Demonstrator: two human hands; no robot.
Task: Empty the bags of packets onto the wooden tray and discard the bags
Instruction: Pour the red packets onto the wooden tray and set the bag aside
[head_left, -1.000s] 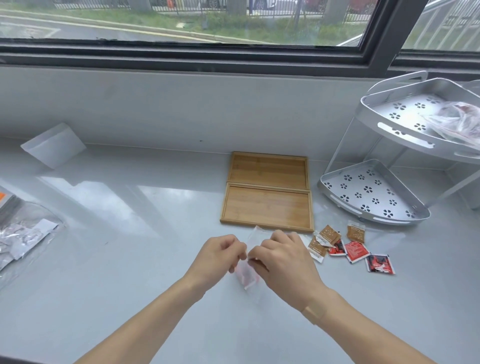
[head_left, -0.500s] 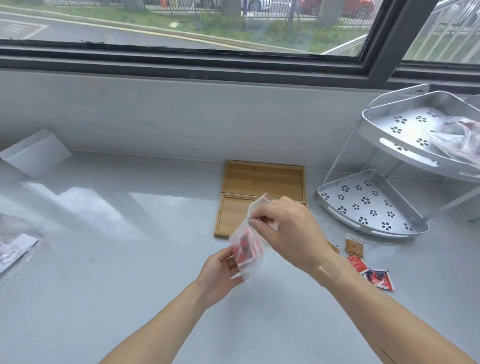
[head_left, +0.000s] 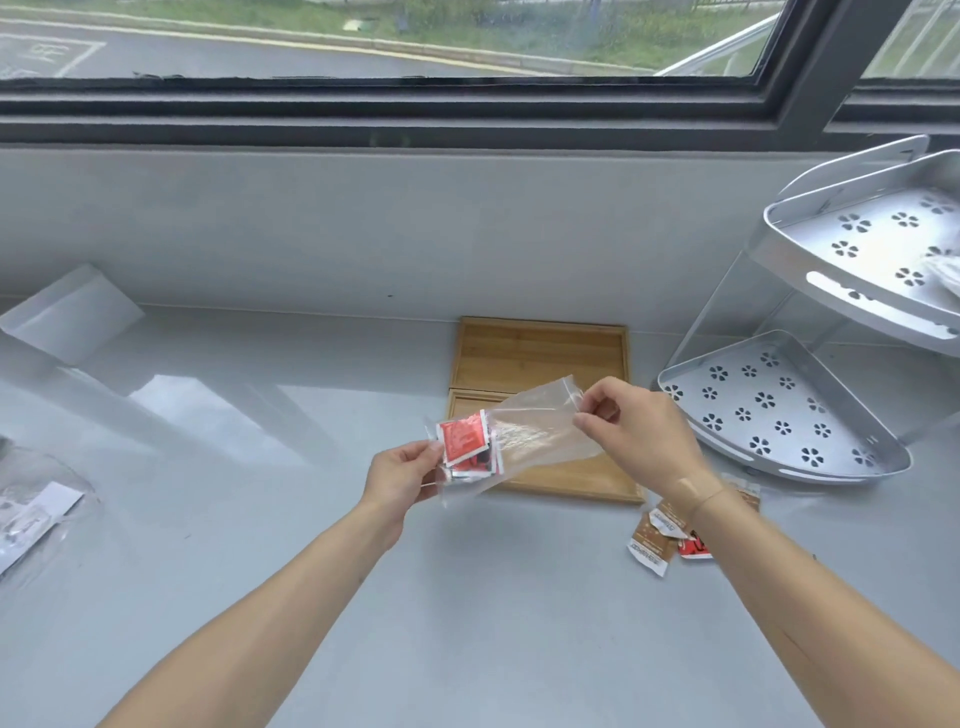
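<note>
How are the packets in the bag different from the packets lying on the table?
The packets in the clear bag, the red packets, are held up in the air by both hands; the loose packets lie flat on the table. The bagged ones look mostly red; the loose ones are mostly brown. All are small flat sachets.

A pale grey, glossy worktop (head_left: 218, 545) fills the lower view and mirrors soft daylight in bright patches towards its left side. Along its far edge rises a plain grey wall (head_left: 363, 228), topped by a wide window (head_left: 395, 36) in a dark frame (head_left: 395, 111). Through the glass lie a paved road and a strip of grass. At the far right corner of the worktop stands a white two-tier corner shelf (head_left: 779, 410) with flower-shaped holes punched in its trays.
</note>
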